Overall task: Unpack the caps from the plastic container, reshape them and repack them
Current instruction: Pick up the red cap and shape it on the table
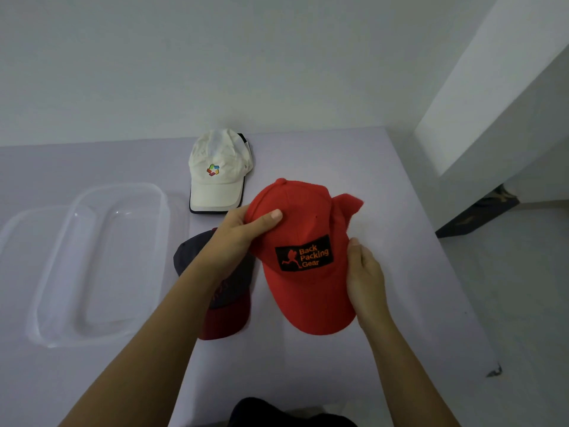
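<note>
A red cap (303, 229) with a black "Back Packing Gear" patch is held over the table, brim toward me. My left hand (243, 234) grips its crown on the left, thumb on top. My right hand (365, 272) holds the right side where crown meets brim. A white cap (217, 172) with a coloured logo lies behind, stacked on a dark-edged one. A navy cap with a maroon brim (229, 315) lies under my left forearm, partly hidden. The clear plastic container (101, 263) stands empty at the left.
A clear lid (18, 226) lies partly under the container's left side. The pale table (385, 180) ends at a wall behind and at an edge on the right, beyond which the floor drops away. Dark fabric (277, 411) shows at the bottom edge.
</note>
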Demonstrator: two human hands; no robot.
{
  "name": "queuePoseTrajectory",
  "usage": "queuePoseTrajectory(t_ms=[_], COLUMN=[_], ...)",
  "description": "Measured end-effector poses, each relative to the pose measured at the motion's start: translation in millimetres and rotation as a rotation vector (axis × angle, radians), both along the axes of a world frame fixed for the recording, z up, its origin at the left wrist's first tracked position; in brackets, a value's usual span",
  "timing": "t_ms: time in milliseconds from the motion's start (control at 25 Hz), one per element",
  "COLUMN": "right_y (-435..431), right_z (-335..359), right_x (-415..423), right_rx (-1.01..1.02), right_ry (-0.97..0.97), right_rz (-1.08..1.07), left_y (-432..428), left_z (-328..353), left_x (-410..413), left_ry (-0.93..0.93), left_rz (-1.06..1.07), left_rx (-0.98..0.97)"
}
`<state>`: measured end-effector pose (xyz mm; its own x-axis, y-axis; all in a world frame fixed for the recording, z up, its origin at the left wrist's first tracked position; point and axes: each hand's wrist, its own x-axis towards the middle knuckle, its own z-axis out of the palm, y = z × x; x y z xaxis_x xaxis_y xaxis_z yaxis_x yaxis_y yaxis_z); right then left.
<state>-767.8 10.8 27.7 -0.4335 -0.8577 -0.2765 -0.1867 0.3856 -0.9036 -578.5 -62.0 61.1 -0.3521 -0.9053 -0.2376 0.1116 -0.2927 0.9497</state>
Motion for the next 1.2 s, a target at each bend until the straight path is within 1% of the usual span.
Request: queuePoseTrajectory(t_ms=[40, 80, 120, 160, 240, 280, 360, 440, 520, 560, 640, 720, 760, 840, 880, 920, 1000, 1200], right_y=[1.9, 2.6, 1.7, -1.5, -9.4, -12.7, -18.5, -21.7, -21.6, -21.7, -22.6, -25.4, -28.0, -34.2, -36.8, -39.3, -43.0, -51.7], right_z=[1.5, 4.6, 7.9, 12.4, 18.9, 21.2, 25.4, 28.0, 26.4, 24.4, 17.5, 11.0, 7.0, -2.8, -6.7, -11.9, -23.8, -59.9], right_x=[-1.8, -4.0, -5.9, -6.4, -8.0, -10.0, -17.2, -23.5, -27.1, -28.2, -31.0, -33.9, -35.9, -42.2, -44.5, -46.8, -48.4, -46.5], right_rx=[-0.107, -0.213, -0.289, -0.320, -0.277, -0.250, -0.167, -0.091, -0.114, -0.152, -0.198, -0.173, -0.133, -0.004, 0.053, 0.097, 0.150, 0.246], right_ry=[0.159, 0.258, 0.276, 0.211, 0.046, -0.003, -0.117, -0.277, -0.388, -0.410, -0.391, -0.286, -0.181, 0.040, 0.085, 0.083, 0.013, -0.228], right_rz=[0.005, 0.042, 0.123, 0.228, 0.447, 0.531, 0.653, 0.729, 0.695, 0.647, 0.553, 0.506, 0.506, 0.543, 0.570, 0.590, 0.599, 0.471], left_y=[2.0, 3.2, 5.0, 5.6, 7.8, 8.0, 6.2, 5.1, 4.4, 4.6, 5.5, 1.8, -1.0, -6.7, -8.4, -10.0, -13.5, -31.2], left_z=[2.5, 4.1, 6.6, 7.7, 11.5, 13.5, 14.5, 12.6, 6.5, 3.4, -0.7, -5.9, -10.2, -23.0, -29.5, -36.2, -48.0, -75.1], left_x=[0.4, -0.5, -2.6, -4.9, -11.8, -15.0, -19.6, -21.3, -20.1, -19.1, -19.6, -21.4, -21.8, -21.6, -21.9, -23.2, -27.3, -37.1], left_ry=[0.023, 0.029, 0.028, 0.013, 0.004, 0.007, -0.008, -0.095, -0.236, -0.272, -0.262, -0.281, -0.307, -0.355, -0.370, -0.380, -0.386, -0.484], left_rz=[0.029, 0.047, 0.050, 0.040, 0.010, 0.003, -0.003, -0.022, -0.092, -0.144, -0.231, -0.228, -0.206, -0.199, -0.204, -0.205, -0.197, -0.242], left_rx=[-0.014, -0.031, -0.042, -0.052, -0.057, -0.050, -0.027, -0.037, -0.072, -0.057, 0.009, 0.009, -0.004, -0.014, -0.008, 0.007, 0.025, 0.008])
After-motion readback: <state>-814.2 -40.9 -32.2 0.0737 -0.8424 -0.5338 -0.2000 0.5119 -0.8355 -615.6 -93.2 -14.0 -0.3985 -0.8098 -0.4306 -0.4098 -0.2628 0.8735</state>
